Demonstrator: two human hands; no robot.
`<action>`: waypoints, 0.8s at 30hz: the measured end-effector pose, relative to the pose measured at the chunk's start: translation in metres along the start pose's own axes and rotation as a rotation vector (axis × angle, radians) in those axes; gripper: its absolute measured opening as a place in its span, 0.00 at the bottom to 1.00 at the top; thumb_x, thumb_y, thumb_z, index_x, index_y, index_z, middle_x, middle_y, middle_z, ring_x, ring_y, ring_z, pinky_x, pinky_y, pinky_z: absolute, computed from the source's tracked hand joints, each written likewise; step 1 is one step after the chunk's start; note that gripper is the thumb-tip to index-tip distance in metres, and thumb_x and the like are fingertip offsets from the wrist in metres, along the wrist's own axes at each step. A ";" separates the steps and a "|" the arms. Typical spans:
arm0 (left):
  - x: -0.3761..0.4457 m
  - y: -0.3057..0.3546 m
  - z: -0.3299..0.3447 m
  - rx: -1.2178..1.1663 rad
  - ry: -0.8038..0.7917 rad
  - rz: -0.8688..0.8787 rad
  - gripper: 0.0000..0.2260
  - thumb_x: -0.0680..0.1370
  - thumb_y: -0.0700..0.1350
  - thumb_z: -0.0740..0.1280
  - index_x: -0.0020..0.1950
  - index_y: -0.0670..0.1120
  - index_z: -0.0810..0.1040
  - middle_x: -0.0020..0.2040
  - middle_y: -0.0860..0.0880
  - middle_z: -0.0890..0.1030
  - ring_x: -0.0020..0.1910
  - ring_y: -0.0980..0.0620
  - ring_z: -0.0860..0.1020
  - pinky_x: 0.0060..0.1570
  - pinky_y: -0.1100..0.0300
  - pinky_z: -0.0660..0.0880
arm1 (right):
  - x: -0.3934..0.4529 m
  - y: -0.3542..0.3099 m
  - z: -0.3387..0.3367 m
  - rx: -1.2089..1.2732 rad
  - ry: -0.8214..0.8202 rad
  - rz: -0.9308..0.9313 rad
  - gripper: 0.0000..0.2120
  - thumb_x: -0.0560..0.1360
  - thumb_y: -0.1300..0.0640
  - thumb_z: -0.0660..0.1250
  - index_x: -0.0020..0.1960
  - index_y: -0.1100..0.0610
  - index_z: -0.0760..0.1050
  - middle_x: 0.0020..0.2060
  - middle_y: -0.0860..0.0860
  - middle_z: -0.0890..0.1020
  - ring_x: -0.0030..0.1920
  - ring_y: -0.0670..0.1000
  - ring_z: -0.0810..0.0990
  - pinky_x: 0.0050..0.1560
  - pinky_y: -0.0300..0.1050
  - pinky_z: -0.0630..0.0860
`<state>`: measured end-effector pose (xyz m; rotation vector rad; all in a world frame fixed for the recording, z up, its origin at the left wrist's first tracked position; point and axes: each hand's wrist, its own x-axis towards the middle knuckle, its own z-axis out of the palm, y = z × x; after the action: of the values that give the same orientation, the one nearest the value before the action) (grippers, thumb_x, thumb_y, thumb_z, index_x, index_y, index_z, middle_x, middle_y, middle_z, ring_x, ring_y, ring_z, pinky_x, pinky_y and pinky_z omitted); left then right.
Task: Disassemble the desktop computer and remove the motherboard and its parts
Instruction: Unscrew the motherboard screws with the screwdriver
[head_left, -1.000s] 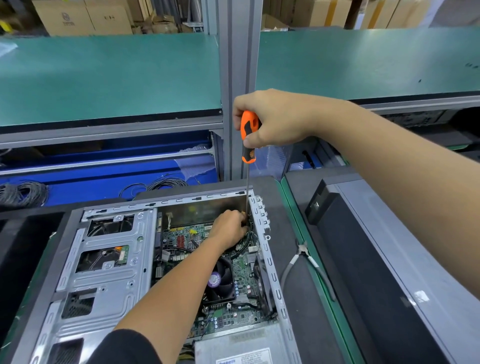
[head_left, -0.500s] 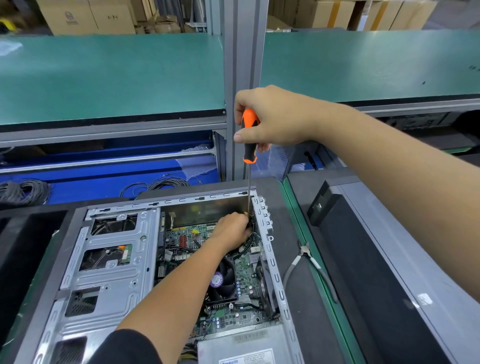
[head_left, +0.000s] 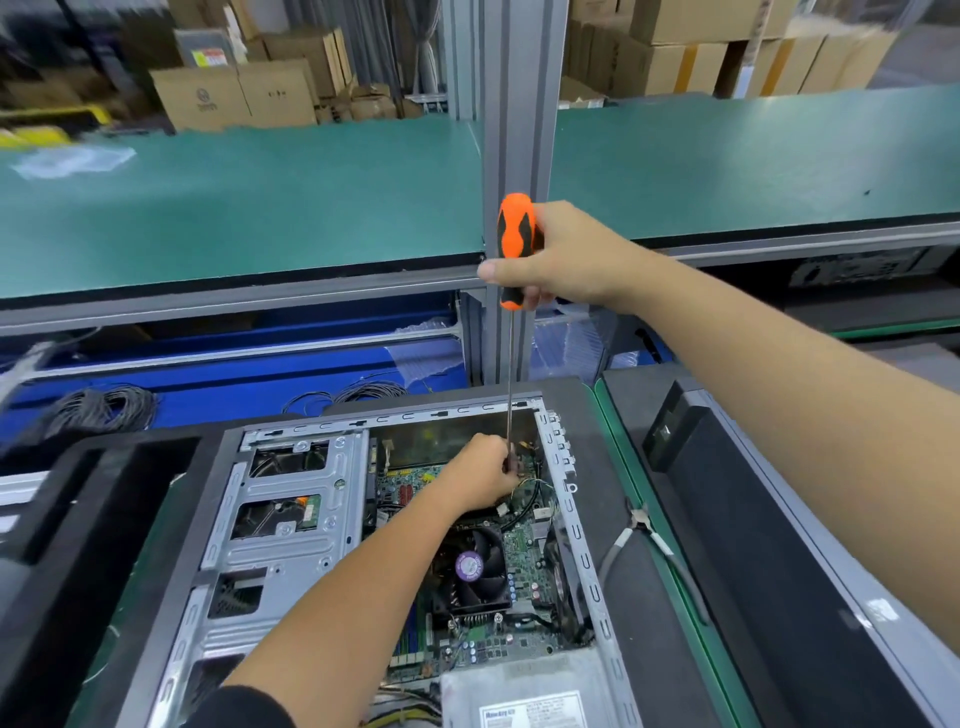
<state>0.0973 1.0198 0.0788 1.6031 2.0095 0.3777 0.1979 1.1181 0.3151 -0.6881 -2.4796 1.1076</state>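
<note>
Bright even overhead light, blurred far corners, wide-angle bowing.

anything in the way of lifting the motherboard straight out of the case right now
Yes. The left hand and the screwdriver shaft, gripped by the right hand, sit over the motherboard; the fan cooler and cables remain on it.

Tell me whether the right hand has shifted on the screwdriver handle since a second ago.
Yes. The right hand now grips lower on the screwdriver, leaving the handle's top exposed.
</note>
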 end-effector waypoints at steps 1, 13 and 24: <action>-0.005 0.001 -0.004 -0.017 -0.001 0.007 0.08 0.75 0.38 0.66 0.35 0.44 0.74 0.36 0.45 0.78 0.35 0.47 0.76 0.41 0.51 0.77 | -0.002 -0.001 0.004 0.000 -0.012 0.014 0.14 0.76 0.53 0.71 0.39 0.57 0.68 0.28 0.50 0.80 0.29 0.48 0.81 0.29 0.37 0.75; -0.074 0.016 -0.042 -0.231 0.059 0.071 0.05 0.67 0.37 0.70 0.35 0.45 0.77 0.30 0.52 0.77 0.29 0.55 0.76 0.30 0.63 0.74 | -0.032 -0.064 0.021 0.088 0.176 0.008 0.13 0.80 0.53 0.63 0.41 0.56 0.64 0.35 0.60 0.80 0.29 0.58 0.83 0.30 0.45 0.81; -0.163 -0.003 -0.090 -0.207 0.280 0.088 0.03 0.69 0.37 0.67 0.37 0.44 0.75 0.35 0.49 0.76 0.34 0.53 0.73 0.34 0.59 0.72 | -0.044 -0.143 0.067 0.091 0.314 -0.038 0.10 0.83 0.49 0.56 0.54 0.56 0.65 0.33 0.58 0.81 0.23 0.50 0.78 0.23 0.38 0.72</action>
<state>0.0683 0.8729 0.1892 1.5811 2.0241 0.8572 0.1601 0.9702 0.3766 -0.7236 -2.1564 1.0048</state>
